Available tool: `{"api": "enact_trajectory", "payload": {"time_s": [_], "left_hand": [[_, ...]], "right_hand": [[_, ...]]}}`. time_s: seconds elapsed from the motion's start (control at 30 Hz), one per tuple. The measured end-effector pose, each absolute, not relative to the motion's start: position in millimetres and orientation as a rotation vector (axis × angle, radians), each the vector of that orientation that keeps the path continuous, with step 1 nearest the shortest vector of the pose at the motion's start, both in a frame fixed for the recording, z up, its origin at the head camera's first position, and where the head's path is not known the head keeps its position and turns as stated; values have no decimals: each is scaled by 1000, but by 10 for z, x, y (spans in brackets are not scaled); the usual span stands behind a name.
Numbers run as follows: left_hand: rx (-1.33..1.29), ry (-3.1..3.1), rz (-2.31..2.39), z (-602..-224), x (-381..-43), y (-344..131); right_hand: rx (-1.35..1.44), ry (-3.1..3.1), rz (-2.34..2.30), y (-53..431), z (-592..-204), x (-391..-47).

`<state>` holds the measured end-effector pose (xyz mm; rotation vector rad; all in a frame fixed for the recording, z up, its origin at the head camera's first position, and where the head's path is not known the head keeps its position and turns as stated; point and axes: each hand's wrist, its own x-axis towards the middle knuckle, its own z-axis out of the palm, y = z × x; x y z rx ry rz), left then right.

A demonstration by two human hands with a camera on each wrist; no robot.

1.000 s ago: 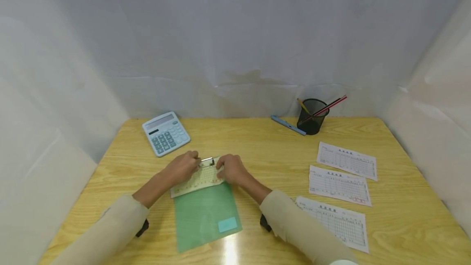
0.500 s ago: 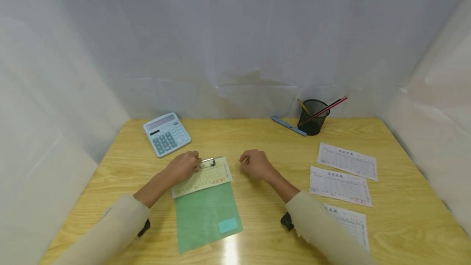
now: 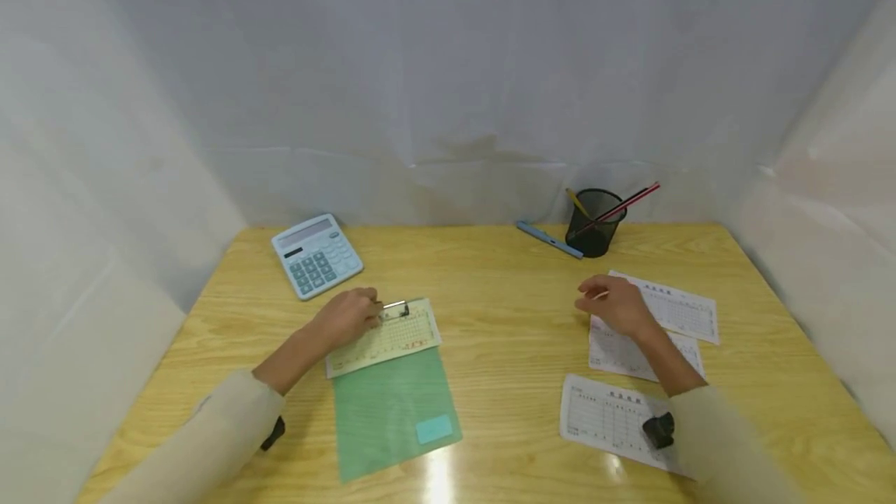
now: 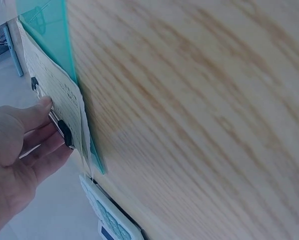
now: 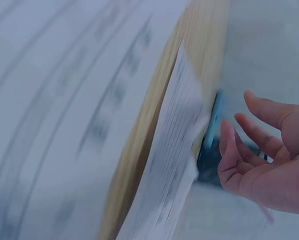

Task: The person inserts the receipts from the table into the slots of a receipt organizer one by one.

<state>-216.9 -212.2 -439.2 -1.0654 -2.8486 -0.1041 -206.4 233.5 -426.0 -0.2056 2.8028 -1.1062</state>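
Note:
A green translucent clipboard (image 3: pixel 392 414) lies on the table with a light-blue label near its lower corner. Under its metal clip (image 3: pixel 396 308) sits a yellowish printed form (image 3: pixel 406 334) with red marks. My left hand (image 3: pixel 346 319) grips the clip at its left end; in the left wrist view the thumb lies on the clip (image 4: pixel 64 132) and the fingers curl below it. Over at the right, my right hand (image 3: pixel 617 308) hovers above the upper two white printed slips, holding nothing. The right wrist view shows its fingers (image 5: pixel 229 150) loosely bent and apart from the thumb, beside a slip (image 5: pixel 164 145).
White slips lie in a column at the right: an upper slip (image 3: pixel 689 311), a middle slip (image 3: pixel 612 352) and a lower slip (image 3: pixel 602 414). A light-blue calculator (image 3: pixel 318 255) sits back left. Behind stand a black mesh pen cup (image 3: pixel 591 239) with pencils and a blue pen-like stick (image 3: pixel 549 239).
My right hand has left the clipboard's right side and moved far right, over the white slips. The left hand has stayed on the clip, and the clipboard has hardly moved.

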Motion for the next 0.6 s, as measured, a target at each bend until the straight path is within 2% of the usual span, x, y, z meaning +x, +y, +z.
{"api": "enact_trajectory", "payload": {"time_s": [0.23,0.6], "left_hand": [[-1039,-2866,-134,-4398,-2168,-2116],[-1044,-2859,-133,-4381,-2158,-2113]], "right_hand": [[88,2864,-926,2943,-4304,-1998],[324,2934,-790,3500,-4395,-1912]]}}
